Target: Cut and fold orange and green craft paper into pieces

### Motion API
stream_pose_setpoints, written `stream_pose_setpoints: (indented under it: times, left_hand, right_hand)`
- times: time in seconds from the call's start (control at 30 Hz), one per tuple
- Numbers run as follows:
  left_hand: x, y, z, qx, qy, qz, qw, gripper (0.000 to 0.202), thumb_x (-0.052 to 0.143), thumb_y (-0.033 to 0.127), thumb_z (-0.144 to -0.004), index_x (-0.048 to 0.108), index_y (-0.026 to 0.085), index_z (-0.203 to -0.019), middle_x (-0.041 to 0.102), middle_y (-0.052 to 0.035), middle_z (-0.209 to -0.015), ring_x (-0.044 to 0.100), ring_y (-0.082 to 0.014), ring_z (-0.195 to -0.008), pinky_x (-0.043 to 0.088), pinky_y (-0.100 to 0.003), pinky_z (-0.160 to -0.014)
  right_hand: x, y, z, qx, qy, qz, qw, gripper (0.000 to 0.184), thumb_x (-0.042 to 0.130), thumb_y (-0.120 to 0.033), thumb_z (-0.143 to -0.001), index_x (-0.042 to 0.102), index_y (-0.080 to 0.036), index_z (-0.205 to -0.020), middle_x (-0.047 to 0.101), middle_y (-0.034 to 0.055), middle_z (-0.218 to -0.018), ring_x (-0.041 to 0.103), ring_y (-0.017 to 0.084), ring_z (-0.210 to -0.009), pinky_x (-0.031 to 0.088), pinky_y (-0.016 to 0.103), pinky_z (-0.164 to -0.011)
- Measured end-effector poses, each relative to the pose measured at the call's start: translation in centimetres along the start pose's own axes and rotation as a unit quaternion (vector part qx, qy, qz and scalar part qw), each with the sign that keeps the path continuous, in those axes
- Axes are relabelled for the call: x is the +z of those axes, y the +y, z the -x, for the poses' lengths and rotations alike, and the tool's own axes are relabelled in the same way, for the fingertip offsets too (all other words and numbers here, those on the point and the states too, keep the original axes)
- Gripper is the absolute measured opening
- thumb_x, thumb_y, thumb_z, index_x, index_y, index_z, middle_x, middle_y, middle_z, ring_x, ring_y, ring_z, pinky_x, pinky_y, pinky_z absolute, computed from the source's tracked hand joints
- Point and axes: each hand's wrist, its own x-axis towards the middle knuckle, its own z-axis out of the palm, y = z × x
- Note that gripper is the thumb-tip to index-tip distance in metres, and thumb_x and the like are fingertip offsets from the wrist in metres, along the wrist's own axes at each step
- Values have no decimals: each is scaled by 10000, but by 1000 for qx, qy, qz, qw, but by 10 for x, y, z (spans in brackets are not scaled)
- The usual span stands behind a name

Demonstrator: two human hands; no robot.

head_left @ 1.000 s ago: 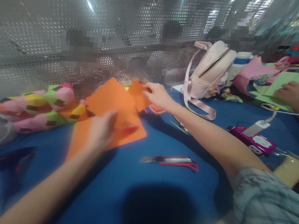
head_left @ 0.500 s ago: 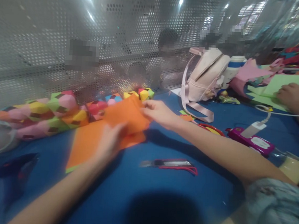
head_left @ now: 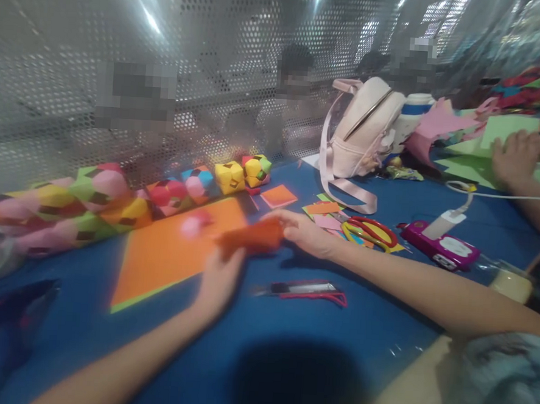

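Between my two hands is a smaller orange sheet of paper [head_left: 254,236], seen at a slant and blurred. My left hand [head_left: 222,275] grips its near left side from below, smeared by motion. The fingers of my right hand [head_left: 307,232] pinch its right edge. Beneath and to the left lies a large orange sheet [head_left: 156,265] with a yellow-green edge showing under it. A small blurred pink piece [head_left: 195,223] shows over that sheet. Just in front of my hands a utility knife [head_left: 308,288] lies on the blue table, its blade pointing left.
Folded-paper balls [head_left: 101,195] line the back left. Scissors [head_left: 373,233] rest on paper scraps at right, beside a purple device [head_left: 441,244] with a white plug. A dark glue-gun-like tool [head_left: 16,308] lies left. A pink backpack [head_left: 363,131] and another person's hand [head_left: 517,156] are farther right.
The smaller orange sheet has come down and tilted more edge-on. My right hand has lowered, and my left has moved right. More of the large sheet, the pink piece and the scissors now shows.
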Motion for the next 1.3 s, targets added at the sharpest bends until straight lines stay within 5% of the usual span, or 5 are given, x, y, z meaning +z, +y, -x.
stream_pose_setpoints:
  times: [0.13,0.33,0.8,1.07,1.3]
  left_hand:
    - [2,-1,0,-4,-24,-24,999,392,692,418,-791,674,166,-1091,721,-109,-1134,655,-295,-1066,468,-463,-1000]
    - [5,9,3,20,-36,-18,999,300,652,307,-780,643,202,-1061,707,-63,-1106,645,-244,-1057,466,-402,-1001]
    - [10,13,0,39,-51,-22,998,310,727,294,-679,622,215,-960,689,-48,-1011,643,-241,-997,476,-399,-956]
    - [11,17,4,28,-59,-33,997,134,721,302,-690,661,203,-757,657,-2,-739,616,-191,-735,506,-333,-760]
    - [-12,37,-12,33,45,1,998,177,733,262,-683,703,190,-842,709,-29,-858,648,-219,-858,514,-330,-827]
  right_hand:
    - [1,10,3,19,26,21,999,447,858,-338,-600,670,-188,-976,717,34,-971,660,197,-958,514,354,-899]
    - [5,12,3,7,112,54,992,207,730,-288,-690,696,-185,-867,731,13,-892,654,182,-882,497,376,-915]
    - [28,8,1,37,102,106,988,232,627,-101,-620,627,-197,-831,655,-29,-802,599,158,-774,483,328,-805]
    - [28,9,4,53,93,117,987,91,586,-162,-660,587,-195,-746,600,-30,-729,543,151,-712,447,320,-738]
    - [10,-3,-5,74,94,55,991,273,572,-33,-584,647,-198,-788,674,-5,-853,617,163,-859,478,327,-841]
